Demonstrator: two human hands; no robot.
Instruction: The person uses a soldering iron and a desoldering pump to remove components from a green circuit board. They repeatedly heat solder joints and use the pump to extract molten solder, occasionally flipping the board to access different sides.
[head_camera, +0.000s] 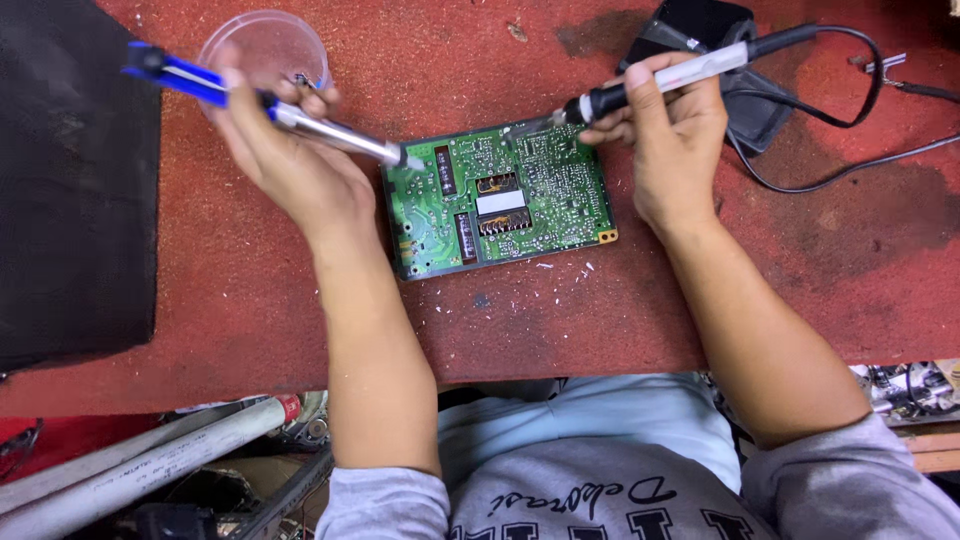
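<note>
Head view: my left hand (285, 150) grips the blue-handled desoldering pump (270, 108), nozzle at the green circuit board's (500, 197) left edge. My right hand (672, 140) grips the soldering iron (660, 78), tip on the board's top edge. Board lies flat on the red surface (250, 300).

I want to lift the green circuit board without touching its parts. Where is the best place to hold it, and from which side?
Probably grip the circuit board by its bare edges, fingers on the near long edge and far edge, coming from the near side. It lies flat, components up, and both tools work at its far corners.
</note>
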